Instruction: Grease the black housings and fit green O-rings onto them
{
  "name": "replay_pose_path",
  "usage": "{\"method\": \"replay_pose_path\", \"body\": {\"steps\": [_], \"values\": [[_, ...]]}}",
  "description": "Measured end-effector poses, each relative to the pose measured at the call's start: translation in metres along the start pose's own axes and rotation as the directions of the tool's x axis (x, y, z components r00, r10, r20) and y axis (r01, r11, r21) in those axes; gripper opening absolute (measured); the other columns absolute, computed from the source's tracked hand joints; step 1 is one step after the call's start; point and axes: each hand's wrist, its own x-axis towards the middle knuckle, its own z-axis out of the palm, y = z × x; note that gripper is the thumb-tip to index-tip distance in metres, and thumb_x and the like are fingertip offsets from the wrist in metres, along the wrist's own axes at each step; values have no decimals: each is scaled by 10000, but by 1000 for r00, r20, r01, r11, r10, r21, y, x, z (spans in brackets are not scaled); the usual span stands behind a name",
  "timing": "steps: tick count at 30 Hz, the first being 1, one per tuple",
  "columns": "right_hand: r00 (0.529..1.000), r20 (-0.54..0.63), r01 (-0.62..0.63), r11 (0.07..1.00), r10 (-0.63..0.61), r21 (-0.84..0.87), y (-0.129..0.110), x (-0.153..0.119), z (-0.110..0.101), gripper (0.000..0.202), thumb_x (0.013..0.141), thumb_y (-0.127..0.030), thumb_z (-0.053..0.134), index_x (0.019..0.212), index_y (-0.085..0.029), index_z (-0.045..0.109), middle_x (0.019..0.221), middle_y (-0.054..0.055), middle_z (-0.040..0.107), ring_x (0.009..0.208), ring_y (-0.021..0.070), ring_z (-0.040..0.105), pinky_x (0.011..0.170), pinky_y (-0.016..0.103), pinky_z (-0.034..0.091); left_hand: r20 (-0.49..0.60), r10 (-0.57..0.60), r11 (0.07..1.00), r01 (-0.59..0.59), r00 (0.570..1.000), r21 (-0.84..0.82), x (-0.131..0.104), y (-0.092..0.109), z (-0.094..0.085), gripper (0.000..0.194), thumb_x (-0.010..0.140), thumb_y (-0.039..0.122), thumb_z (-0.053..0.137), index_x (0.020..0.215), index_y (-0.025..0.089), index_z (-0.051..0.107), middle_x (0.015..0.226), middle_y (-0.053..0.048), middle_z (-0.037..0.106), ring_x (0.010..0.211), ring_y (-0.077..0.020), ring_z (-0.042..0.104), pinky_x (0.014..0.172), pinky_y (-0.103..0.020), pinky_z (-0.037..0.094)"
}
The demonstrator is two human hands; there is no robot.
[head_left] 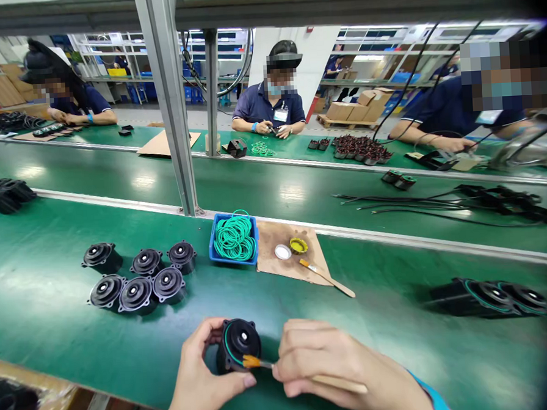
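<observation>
Gripping a brush [340,384] by its wooden handle, the right hand [325,355] is closed with the fingers curled. The left hand [204,371] is half open, curved around the side of a black housing [239,335], with its thumb at the near side. This housing is in front of the person, its round top facing up and toward the camera; whether it rests on the green table [390,339], I cannot tell. A green ring [228,349] lies around its top, and the orange bristles [251,361] appear to touch there. Beyond the left hand are six similar housings [137,293] in two rows. Farther ahead, a blue tray [211,256] holds many green rings [233,237]; just beside it, a stained cardboard sheet [277,273] bears a white cap [283,252], a yellow cap [298,246] and part of a second brush [335,280]. Well to the right lie more ringed housings [471,298]. Across the line, co-workers [268,107] sit working
</observation>
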Motion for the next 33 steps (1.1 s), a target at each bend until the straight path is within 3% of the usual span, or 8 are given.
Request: {"method": "replay_pose_path", "body": {"steps": [9, 14, 19, 23, 26, 29, 31, 33], "values": [[998, -7, 68, 995, -69, -66, 0, 20, 14, 320, 1049, -352, 419, 961, -160, 659, 841, 46, 723, 751, 127, 619, 731, 243, 495, 25, -5, 999, 6, 1000, -39, 1, 6, 3, 510, 480, 166, 879, 945, 176, 669, 888, -20, 743, 836, -195, 678, 776, -243, 521], [997, 23, 71, 994, -69, -78, 1, 13, -5, 287, 1050, -317, 433, 935, -167, 650, 781, 39, 689, 689, 134, 579, 674, 257, 477, 61, -67, 985, 76, 996, -157, 0, -2, -8, 630, 487, 295, 917, 1033, 162, 632, 941, -69, 747, 877, -234, 697, 769, -279, 554], [955, -293, -82, 986, 37, -142, 5, -5, -15, 257, 1061, -319, 391, 1012, -218, 622, 775, 27, 677, 665, 137, 607, 627, 248, 474, -76, 161, 983, -154, 984, 96, 0, -19, 1, 578, 527, 366, 911, 983, 186, 605, 970, -63, 706, 909, -245, 693, 802, -318, 566], [828, -454, -346, 937, 330, 50, 8, -5, 13, 273, 1053, -405, 376, 924, -235, 546, 812, 20, 669, 764, 155, 668, 657, 235, 511, -217, 567, 762, -405, 795, 506, 4, -29, 15, 408, 703, 351, 804, 998, 196, 569, 1005, -80, 648, 935, -241, 665, 791, -338, 554], [801, -415, -441, 894, 432, 82, 8, 4, 39, 495, 796, -674, 669, 863, -236, 449, 894, 46, 649, 946, 246, 663, 749, 296, 537, -74, 795, 471, -536, 602, 701, 7, -34, 11, 309, 860, 402, 660, 1050, 171, 581, 993, -103, 630, 887, -221, 646, 760, -327, 540], [760, -400, -555, 832, 512, 9, 7, 12, 56, 728, 490, -628, 892, 884, -238, 420, 909, 27, 620, 848, 242, 634, 725, 317, 518, 90, 889, 222, -595, 449, 772, 11, -40, 7, 283, 942, 425, 526, 1045, 175, 608, 966, -103, 633, 834, -215, 633, 730, -333, 507], [746, -371, -612, 788, 553, -57, 7, 15, 59, 686, 492, -490, 917, 876, -240, 407, 851, -9, 589, 744, 196, 594, 665, 286, 480, 86, 907, 194, -589, 413, 785, 14, -45, 13, 197, 936, 364, 526, 1022, 209, 614, 948, -90, 638, 817, -225, 624, 738, -356, 475], [763, -327, -614, 782, 557, -101, 8, 12, 51, 647, 499, -413, 895, 860, -246, 385, 803, -40, 553, 687, 163, 554, 612, 249, 437, 59, 895, 247, -602, 442, 759, 16, -48, 22, 170, 885, 316, 584, 1034, 241, 615, 946, -84, 642, 827, -250, 615, 781, -402, 453]]}}
